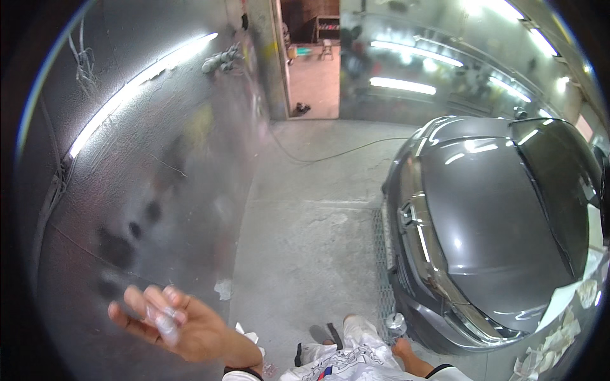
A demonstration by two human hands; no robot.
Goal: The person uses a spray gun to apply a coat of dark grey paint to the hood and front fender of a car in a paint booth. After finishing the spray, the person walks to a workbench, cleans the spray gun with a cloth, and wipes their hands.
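My left hand point(194, 333) is raised at lower left, its fingers curled around a small crumpled piece of clear plastic point(166, 327). My right hand point(401, 349) is low beside my white-clad body, near the front corner of a dark grey car point(476, 216). A clear, shiny object point(395, 325) shows just above it; I cannot tell whether my fingers hold it. Masking paper point(553, 336) lies along the car's near right side.
A grey, paint-stained wall point(152, 209) with tube lights runs along the left. A hose point(305, 159) crosses the concrete floor point(305, 247) toward the car. An open doorway point(314, 82) at the back shows another room. A floor grate point(384, 267) lies beside the bumper.
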